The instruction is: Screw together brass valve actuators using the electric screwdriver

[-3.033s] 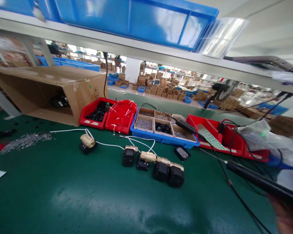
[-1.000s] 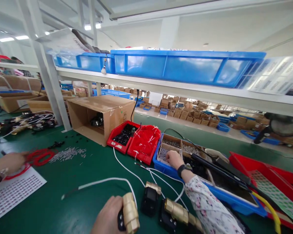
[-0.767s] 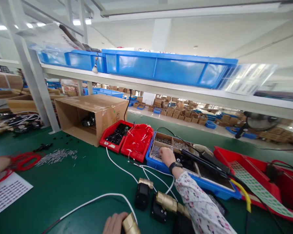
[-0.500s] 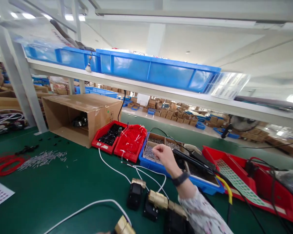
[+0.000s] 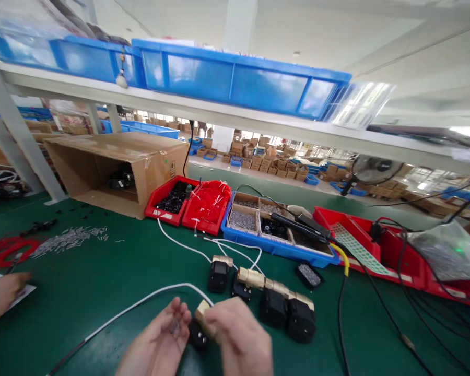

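My left hand [image 5: 160,337] is cupped, palm up, with its fingers curled around small grey metal parts, too blurred to name exactly. Just to its right is a brass valve with a black actuator [image 5: 198,337], and a white cable [image 5: 168,287] runs off from it to the left. My right hand [image 5: 241,334], smeared a little, has its fingers closed beside the brass body; what is in them is hidden. Farther back stand several more brass valves with black actuators [image 5: 274,308].
A blue tray [image 5: 258,245] of compartments holds small metal parts, with a black electric screwdriver [image 5: 301,227] across it. Red bins [image 5: 209,209], a cardboard box [image 5: 141,177] and a small black dish [image 5: 310,275] are around. Another person's hand [image 5: 3,297] is at the left.
My right hand has come back from the blue tray to beside the near valve. My left hand has come into view, cupped. The view has shifted, and another person's hand appears at left.
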Demonstrator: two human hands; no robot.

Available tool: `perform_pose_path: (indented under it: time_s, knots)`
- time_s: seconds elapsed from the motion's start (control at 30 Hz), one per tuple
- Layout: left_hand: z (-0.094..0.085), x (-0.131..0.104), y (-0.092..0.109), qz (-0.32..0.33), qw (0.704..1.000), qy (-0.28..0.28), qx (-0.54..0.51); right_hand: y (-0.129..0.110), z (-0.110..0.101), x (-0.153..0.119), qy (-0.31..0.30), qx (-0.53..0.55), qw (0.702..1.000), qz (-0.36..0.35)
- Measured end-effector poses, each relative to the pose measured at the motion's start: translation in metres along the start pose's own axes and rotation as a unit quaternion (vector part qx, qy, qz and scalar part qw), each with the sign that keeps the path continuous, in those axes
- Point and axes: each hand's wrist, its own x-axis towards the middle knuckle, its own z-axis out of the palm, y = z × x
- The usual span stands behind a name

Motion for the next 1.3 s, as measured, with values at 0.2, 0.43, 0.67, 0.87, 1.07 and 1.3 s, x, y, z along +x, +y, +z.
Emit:
perform_pose_path:
  time_s: [0.2,0.43,0.67,0.87,1.07,1.3]
  knots:
    - [-0.003,0.033,0.003,0.027,0.997,0.067,0.003,0.018,0.003,-0.018,-0.046,-0.143,0.988,0.032]
    - [-0.018,0.035,-0.003,0.017,0.998,-0.039,0.046,0.065,0.013,-0.011,-0.208,-0.004,0.977,0.050]
    - [-0.024,0.024,0.001,-0.039,0.987,-0.099,0.117,0.074,-0.040,-0.026,-0.004,0.071,0.948,0.311]
    - [-0.013,0.032,0.006,-0.042,0.994,-0.034,0.092,0.110,-0.021,-0.047,-0.082,0.114,0.892,0.430]
    - [-0.020,0.038,0.001,-0.022,0.991,-0.066,0.112,0.113,-0.012,-0.030,-0.212,0.074,0.905,0.361]
    - [-0.020,0.041,0.002,0.001,0.983,-0.081,0.164,0.113,-0.025,-0.034,-0.267,0.013,0.939,0.219]
